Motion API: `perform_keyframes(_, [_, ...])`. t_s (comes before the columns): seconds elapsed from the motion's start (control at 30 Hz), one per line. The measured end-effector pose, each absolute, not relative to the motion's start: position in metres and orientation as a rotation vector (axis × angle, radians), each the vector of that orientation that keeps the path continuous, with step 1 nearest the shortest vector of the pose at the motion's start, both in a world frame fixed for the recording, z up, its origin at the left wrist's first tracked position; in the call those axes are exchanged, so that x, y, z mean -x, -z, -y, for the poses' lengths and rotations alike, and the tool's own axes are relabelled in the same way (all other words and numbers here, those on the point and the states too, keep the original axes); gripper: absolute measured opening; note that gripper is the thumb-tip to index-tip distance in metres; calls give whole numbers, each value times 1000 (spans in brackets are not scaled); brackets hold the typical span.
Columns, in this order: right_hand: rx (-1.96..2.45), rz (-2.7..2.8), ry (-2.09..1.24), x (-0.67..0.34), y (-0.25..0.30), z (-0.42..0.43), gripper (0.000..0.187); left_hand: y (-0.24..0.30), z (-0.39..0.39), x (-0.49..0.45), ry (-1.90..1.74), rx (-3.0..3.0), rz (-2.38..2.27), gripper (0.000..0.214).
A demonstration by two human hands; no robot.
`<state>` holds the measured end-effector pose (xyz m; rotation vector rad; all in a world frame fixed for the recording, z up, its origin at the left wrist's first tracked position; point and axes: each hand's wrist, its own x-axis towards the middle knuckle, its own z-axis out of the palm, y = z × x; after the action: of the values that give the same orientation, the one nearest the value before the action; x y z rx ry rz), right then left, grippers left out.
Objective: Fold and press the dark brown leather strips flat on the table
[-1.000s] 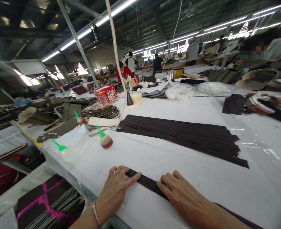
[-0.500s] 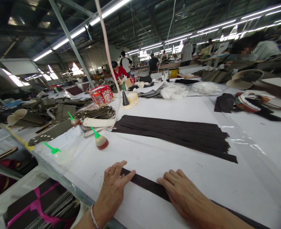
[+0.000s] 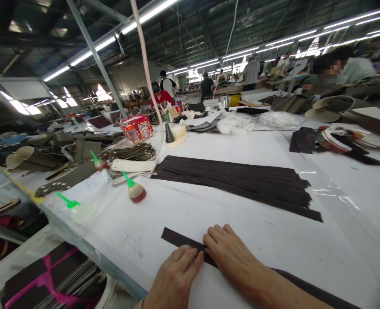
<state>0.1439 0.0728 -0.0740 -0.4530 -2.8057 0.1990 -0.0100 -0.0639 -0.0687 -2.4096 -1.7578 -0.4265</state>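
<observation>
A long dark brown strip (image 3: 179, 238) lies slantwise on the white table, its far-left end bare. My left hand (image 3: 178, 272) is closed, with thumb and fingers pressed together at the strip's near edge. Just to the right, my right hand (image 3: 230, 253) has its fingers curled down over the same strip, the thumb side almost touching my left fingertips. Under the right hand and forearm part of the strip is hidden, and it reappears toward the lower right. Beyond both hands lies a row of similar dark strips (image 3: 238, 180), laid side by side.
A squeeze bottle (image 3: 136, 193) with green nozzle and reddish liquid stands on the white table (image 3: 119, 240), left of the strips. Another green-nozzled bottle (image 3: 78, 210) is nearer the edge. White strap pieces (image 3: 133, 165), a red box (image 3: 138, 128) and plastic bags (image 3: 236, 122) lie farther back.
My left hand has slid right and nearer along the strip, uncovering its left end. The right hand has shifted slightly left, so the two hands are now close together.
</observation>
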Motion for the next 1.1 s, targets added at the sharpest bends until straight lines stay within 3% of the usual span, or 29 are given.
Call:
perform_keyframes(0.07, [512,2794,-274,-140,74,-74,16,70,64,11,463,2393,1734,49])
perform_keyframes(0.23, [998,2589,-957,-141,58,-83,20,73,64,13,498,2387,1736,46])
perform_keyframes(0.3, [986,2579,-1051,-141,51,-84,19,74,64,13,536,2381,1723,44])
perform_keyframes(0.4, [765,2714,-900,-139,46,-80,5,70,65,11,638,2390,1750,39])
perform_keyframes(0.63, [710,2918,-608,-124,51,-66,15,52,56,22,999,2219,2109,37])
perform_keyframes(0.87, [583,2844,-529,-131,69,-67,21,56,44,37,668,2442,2232,35])
perform_keyframes(1.1, [414,2769,-425,-145,79,-69,19,60,49,41,674,2531,2167,40])
